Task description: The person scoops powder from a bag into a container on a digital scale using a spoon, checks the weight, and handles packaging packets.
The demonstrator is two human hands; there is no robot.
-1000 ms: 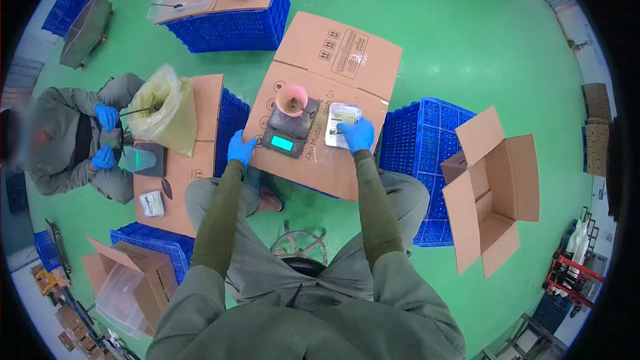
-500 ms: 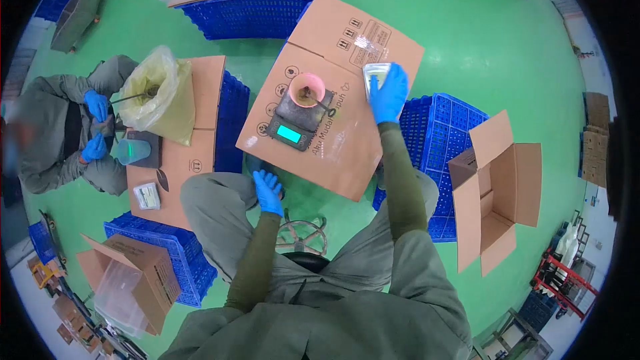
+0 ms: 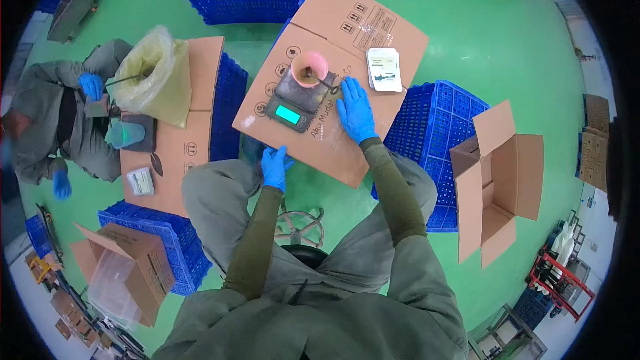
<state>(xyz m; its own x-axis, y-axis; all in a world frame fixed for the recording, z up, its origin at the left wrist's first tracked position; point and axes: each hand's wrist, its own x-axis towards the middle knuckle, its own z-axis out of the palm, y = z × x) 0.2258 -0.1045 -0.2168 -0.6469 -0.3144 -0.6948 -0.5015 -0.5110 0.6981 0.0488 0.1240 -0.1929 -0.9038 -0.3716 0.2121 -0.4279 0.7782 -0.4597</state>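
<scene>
A flattened cardboard sheet lies over a blue crate in front of me. On it a dark scale with a lit green display bears a pink cup with dark contents and a black-handled spoon. My right hand rests open and flat on the cardboard, just right of the scale, with nothing held. My left hand is at the near edge of the cardboard, fingers apart and empty. A stack of white labelled packets lies beyond my right hand.
A blue crate and an open cardboard box stand at the right. At the left a seated person in blue gloves is beside a yellow bag and a green cup. Another crate stands ahead.
My right hand has left the white packets and come down beside the scale. My left hand left the cardboard edge, dropped below it, and has risen to it again. The other person's hands moved apart.
</scene>
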